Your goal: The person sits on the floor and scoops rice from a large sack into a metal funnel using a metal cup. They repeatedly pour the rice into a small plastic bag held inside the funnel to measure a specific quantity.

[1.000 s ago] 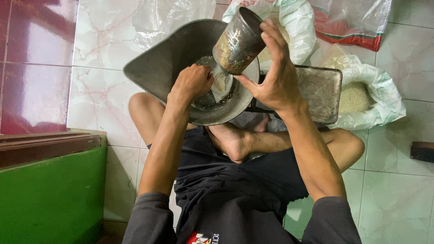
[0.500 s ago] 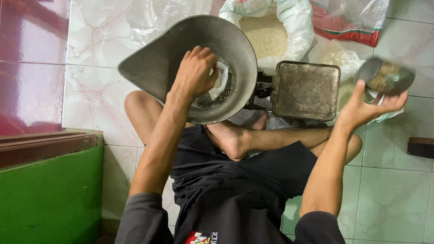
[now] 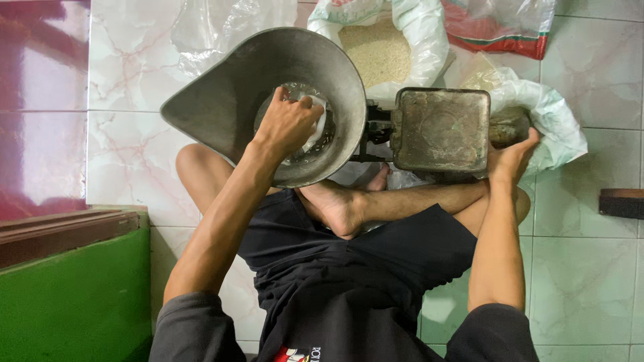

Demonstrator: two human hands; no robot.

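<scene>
Head view: left hand (image 3: 288, 124) grips clear plastic bag (image 3: 315, 137) inside metal scoop pan (image 3: 228, 100); right hand (image 3: 513, 157) clamps metal can (image 3: 508, 126) in rice sack (image 3: 553, 117).

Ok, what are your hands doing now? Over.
Left hand holds a clear plastic bag open inside the grey metal scale pan. Right hand dips a dull metal can into the white rice sack. Nothing in the way.

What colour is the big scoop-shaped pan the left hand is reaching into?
Dull grey metal. The pan shows best in the head view, with the left hand inside it.
</scene>
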